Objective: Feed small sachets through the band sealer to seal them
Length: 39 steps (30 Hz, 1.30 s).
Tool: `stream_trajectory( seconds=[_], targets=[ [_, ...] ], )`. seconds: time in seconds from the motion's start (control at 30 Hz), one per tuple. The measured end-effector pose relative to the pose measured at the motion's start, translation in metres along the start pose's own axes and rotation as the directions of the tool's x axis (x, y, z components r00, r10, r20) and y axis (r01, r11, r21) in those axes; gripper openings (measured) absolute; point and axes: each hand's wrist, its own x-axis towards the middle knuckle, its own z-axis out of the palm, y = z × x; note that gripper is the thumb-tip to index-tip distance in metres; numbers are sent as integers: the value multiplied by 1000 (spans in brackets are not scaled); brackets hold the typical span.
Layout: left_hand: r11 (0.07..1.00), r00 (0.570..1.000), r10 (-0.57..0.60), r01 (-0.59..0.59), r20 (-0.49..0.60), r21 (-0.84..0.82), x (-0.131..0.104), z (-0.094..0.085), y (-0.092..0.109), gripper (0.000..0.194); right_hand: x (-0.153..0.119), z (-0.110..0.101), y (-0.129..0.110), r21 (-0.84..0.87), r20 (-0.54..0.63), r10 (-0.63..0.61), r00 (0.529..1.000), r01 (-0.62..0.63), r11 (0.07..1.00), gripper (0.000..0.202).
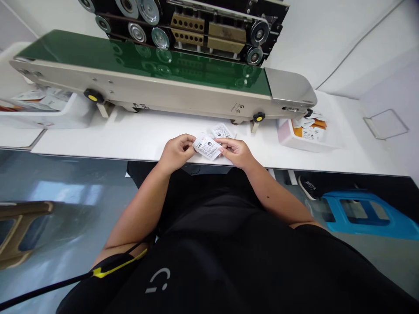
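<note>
A small white printed packet [207, 147] is held between my two hands, just above the front edge of the white table. My left hand [177, 151] pinches its left corner between thumb and fingers. On the other side, my right hand [236, 152] grips its right edge, thumb in front. Behind it another white printed packet [221, 131] lies on the table, partly covered by the held one and my right fingers.
Across the table's back stands a sealing machine with a green conveyor belt [137, 61] and black knobs [259, 117]. White bins of packets flank it, one left [77, 114], one right [288, 138]. A blue stool [369, 213] and a brown stool [22, 218] stand below.
</note>
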Motion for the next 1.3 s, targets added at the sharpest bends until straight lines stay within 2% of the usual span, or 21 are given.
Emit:
stream_trajectory(
  seconds=[0.23,0.4,0.5,0.63,0.8,1.0,1.3],
  targets=[
    [1000,1000,-20,20,0,-22,1,0,2,23,1,1,1,9,-22,15,1000,-14,1000,40],
    [992,999,-46,45,-9,-122,4,-1,5,26,3,1,6,103,-122,62,991,-49,993,40],
    [987,999,-42,44,18,-155,5,-2,5,27,3,2,8,124,-130,66,989,-50,991,40],
    [995,999,-25,28,37,-97,4,-2,7,21,3,2,8,96,-110,58,992,-48,994,40],
    [997,1000,9,-10,15,72,4,-3,7,31,2,2,10,103,-114,59,992,-47,994,41],
    [1000,998,29,-30,57,10,4,-4,3,30,3,2,11,103,-130,59,990,-46,994,40],
    [999,993,46,-43,107,-31,3,-6,12,33,4,3,10,147,-172,78,982,-53,988,36]
  ],
)
